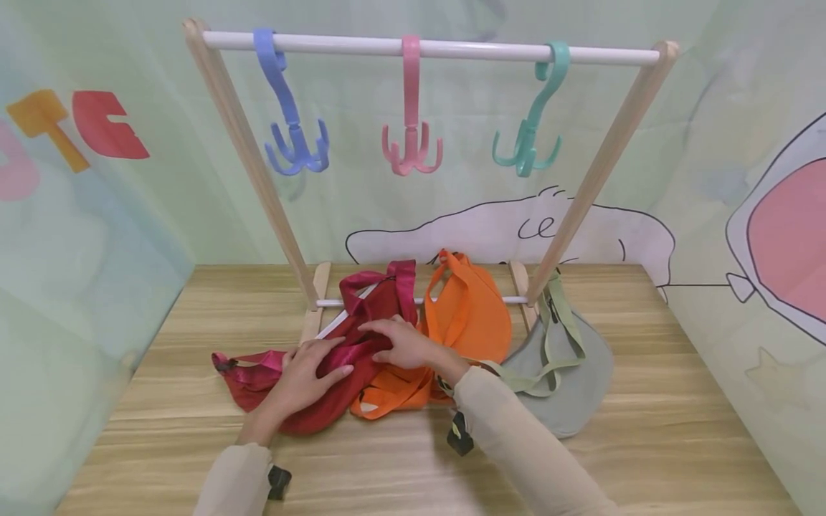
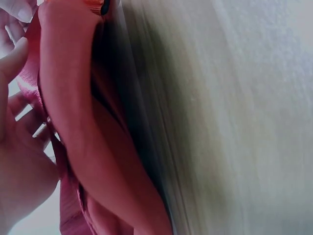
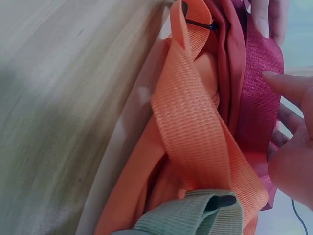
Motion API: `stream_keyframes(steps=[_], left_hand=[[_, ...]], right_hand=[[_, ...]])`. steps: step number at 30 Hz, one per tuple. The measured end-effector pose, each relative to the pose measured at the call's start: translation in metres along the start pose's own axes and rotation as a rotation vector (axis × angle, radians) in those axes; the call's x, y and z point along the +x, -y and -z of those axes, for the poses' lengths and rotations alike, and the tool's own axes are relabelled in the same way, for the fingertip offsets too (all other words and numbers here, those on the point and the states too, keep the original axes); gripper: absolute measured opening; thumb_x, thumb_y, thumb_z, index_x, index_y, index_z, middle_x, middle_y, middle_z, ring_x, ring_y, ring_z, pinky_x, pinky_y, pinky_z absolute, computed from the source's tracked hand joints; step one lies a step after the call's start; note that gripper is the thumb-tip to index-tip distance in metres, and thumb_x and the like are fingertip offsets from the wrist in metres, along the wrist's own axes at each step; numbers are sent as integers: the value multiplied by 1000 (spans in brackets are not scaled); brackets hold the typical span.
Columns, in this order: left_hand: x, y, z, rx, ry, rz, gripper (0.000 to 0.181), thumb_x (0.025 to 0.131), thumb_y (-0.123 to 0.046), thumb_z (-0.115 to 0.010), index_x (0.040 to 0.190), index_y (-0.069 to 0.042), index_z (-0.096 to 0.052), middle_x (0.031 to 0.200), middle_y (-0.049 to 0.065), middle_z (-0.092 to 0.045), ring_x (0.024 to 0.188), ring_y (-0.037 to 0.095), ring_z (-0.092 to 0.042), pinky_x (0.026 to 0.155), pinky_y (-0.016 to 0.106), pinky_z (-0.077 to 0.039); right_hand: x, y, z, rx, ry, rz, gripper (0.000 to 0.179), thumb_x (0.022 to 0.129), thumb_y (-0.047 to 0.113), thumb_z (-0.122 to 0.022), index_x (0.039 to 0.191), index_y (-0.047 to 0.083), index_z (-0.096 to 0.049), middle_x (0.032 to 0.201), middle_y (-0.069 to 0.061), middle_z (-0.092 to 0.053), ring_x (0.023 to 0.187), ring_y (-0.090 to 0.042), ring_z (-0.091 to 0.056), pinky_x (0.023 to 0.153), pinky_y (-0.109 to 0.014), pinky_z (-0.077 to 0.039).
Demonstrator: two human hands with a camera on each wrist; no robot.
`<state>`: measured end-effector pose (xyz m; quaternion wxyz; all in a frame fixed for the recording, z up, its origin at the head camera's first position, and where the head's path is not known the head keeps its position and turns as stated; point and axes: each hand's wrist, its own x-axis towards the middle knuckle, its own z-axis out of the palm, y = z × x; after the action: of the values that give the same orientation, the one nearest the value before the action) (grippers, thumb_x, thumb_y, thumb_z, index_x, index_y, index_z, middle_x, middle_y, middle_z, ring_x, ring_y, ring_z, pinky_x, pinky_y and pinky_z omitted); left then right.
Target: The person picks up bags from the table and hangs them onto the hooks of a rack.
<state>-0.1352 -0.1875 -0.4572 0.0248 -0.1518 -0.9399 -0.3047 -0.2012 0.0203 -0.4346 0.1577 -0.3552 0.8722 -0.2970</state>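
Observation:
On the table lies a red shoulder bag [image 1: 377, 304] with a shiny magenta strap [image 3: 261, 93]. My left hand [image 1: 308, 380] rests on the bag's left part, fingers spread and thumb pointing right. Across from it, my right hand [image 1: 413, 347] touches the bag's upper middle, thumb and forefinger apart. The right wrist view has the right thumb at the strap's edge, with other fingers partly hidden behind. Under and beside the right forearm is an orange shoulder bag [image 1: 484, 308], its webbing strap [image 3: 193, 122] looped forward. A grey bag [image 1: 584, 387] with a pale green strap lies farther right.
A wooden rack [image 1: 258, 165] with a white top rod [image 1: 477, 50] stands behind the bags. From the rod hang blue [image 1: 293, 136], pink [image 1: 411, 143] and green [image 1: 529, 136] pronged hooks. Its low white bar [image 1: 519, 299] runs behind the bags. Printed cloth walls surround the wooden table [image 1: 671, 416].

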Motion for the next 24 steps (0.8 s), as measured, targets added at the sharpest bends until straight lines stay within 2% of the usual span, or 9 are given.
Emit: stream_keyframes(steps=[10, 24], left_hand=[[-1, -1, -3, -16, -27, -6, 38, 90, -23, -58, 122, -4, -55, 116, 14, -57, 108, 30, -45, 90, 57, -18], [-1, -3, 1, -56, -52, -50, 27, 90, -17, -58, 115, -5, -57, 111, 12, -57, 104, 29, -46, 89, 50, -26]], right_hand=[[-2, -2, -4, 0, 0, -19, 49, 85, 10, -64, 131, 12, -48, 132, -5, -47, 114, -23, -38, 96, -49, -27], [-1, -2, -7, -17, -6, -37, 49, 85, 13, -65, 131, 15, -48, 134, -2, -46, 110, -22, -36, 94, -49, -25]])
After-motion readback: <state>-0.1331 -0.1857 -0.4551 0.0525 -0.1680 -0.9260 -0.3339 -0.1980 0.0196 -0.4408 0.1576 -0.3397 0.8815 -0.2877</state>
